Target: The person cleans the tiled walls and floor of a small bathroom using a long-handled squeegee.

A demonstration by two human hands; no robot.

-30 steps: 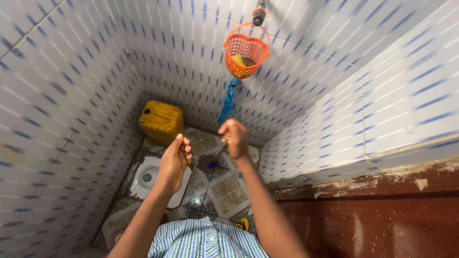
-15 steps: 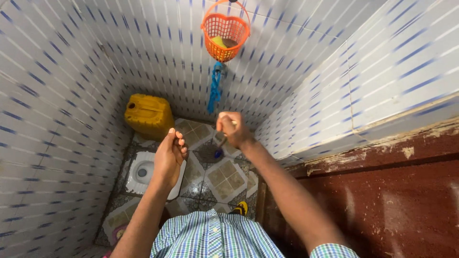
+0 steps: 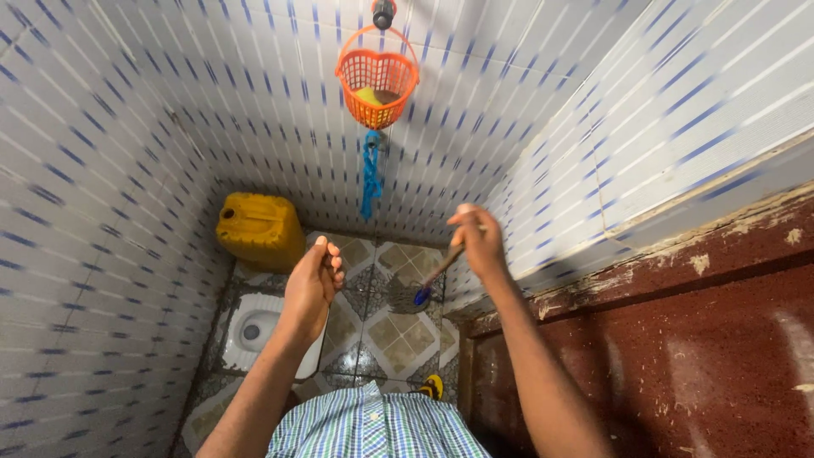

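Seen from the head camera, the right hand (image 3: 479, 242) had swung out toward the tiled side wall (image 3: 644, 127) from its place a second earlier over the middle of the floor, fingers curled tight round a thin wooden stick (image 3: 441, 270) whose blue-tipped lower end (image 3: 421, 296) now hung just above the patterned floor tiles (image 3: 398, 326), near the foot of that wall rather than mid-floor. That shift suggested the stick's working end was being carried across the floor toward the red-brown doorway side (image 3: 678, 356). The left hand (image 3: 312, 284) had scarcely moved: it hovered empty above the white squat pan (image 3: 250, 326), fingers loosely gathered against the thumb, gripping nothing. A yellow plastic jerrycan (image 3: 259, 229), squat and capped, stood in the far left corner against the blue-dashed white tiles. An orange heart-shaped basket (image 3: 377, 76) hung from a wall fitting, holding something yellow, with a blue cord (image 3: 370, 182) dangling below it. No labels or signs could be made out.
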